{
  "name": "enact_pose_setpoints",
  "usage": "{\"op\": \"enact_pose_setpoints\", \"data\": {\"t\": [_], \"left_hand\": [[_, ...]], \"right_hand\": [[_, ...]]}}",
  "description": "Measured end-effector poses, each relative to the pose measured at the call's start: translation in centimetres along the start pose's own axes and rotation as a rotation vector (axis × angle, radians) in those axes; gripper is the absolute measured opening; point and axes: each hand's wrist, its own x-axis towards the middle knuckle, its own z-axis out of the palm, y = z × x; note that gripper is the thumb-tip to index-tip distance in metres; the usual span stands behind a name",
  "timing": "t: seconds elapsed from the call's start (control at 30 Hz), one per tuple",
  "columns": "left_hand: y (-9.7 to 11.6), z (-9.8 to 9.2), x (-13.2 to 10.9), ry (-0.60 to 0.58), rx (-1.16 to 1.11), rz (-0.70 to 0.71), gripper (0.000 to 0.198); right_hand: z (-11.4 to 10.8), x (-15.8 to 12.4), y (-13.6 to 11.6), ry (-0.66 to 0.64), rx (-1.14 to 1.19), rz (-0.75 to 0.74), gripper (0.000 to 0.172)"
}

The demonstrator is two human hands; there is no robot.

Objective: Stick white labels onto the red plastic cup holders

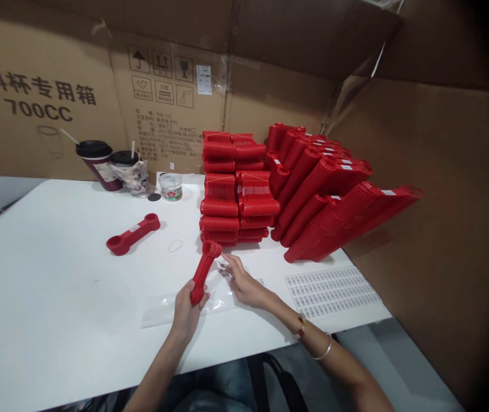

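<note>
My left hand is wrapped round the lower end of a red stack of two-ringed plastic pieces, holding it tilted above the table. To its right, my right hand has its fingers apart, close to the stack's upper end; whether a fingertip touches is unclear. Under both hands lies a clear plastic bag. A similar red stack with a white label rests on the table to the left. Between the two stacks is a thin rubber band.
Banded red bundles are piled at the back middle, with labelled, bagged red bundles leaning to their right. A sticker sheet lies at right. Lidded cups and a small clear tub stand behind. Cardboard walls enclose the table.
</note>
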Motion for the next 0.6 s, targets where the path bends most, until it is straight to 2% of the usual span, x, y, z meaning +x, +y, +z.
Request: {"op": "enact_pose_setpoints", "data": {"t": [0.13, 0.2, 0.3, 0.4, 0.47, 0.53, 0.6], "left_hand": [[0.0, 0.0, 0.1, 0.022, -0.018, 0.028, 0.030], [-0.2, 0.1, 0.1, 0.035, -0.030, 0.050, 0.030], [-0.5, 0.4, -0.1, 0.038, -0.038, 0.080, 0.030], [0.2, 0.9, -1.1, 0.030, -0.026, 0.091, 0.031], [2.3, 1.6, -2.1, 0.005, 0.015, 0.100, 0.030], [6.2, 2.8, -3.2, -0.070, 0.156, 0.161, 0.031], [11.0, 4.4, -4.3, -0.209, 0.442, 0.371, 0.033]], "right_hand": [[0.2, 0.0, -0.2, 0.018, 0.026, 0.051, 0.093], [0.2, -0.4, -1.2, 0.052, 0.051, 0.093, 0.093], [-0.3, -1.7, -4.7, 0.112, 0.194, 0.077, 0.092], [-1.9, -2.6, -10.3, 0.109, 0.467, 0.020, 0.091], [-3.2, -2.3, -14.3, 0.180, 0.547, -0.054, 0.089], [-4.4, -0.9, -17.8, 0.373, 0.555, -0.153, 0.083], [-5.0, 1.1, -20.5, 0.593, 0.552, -0.214, 0.082]]}}
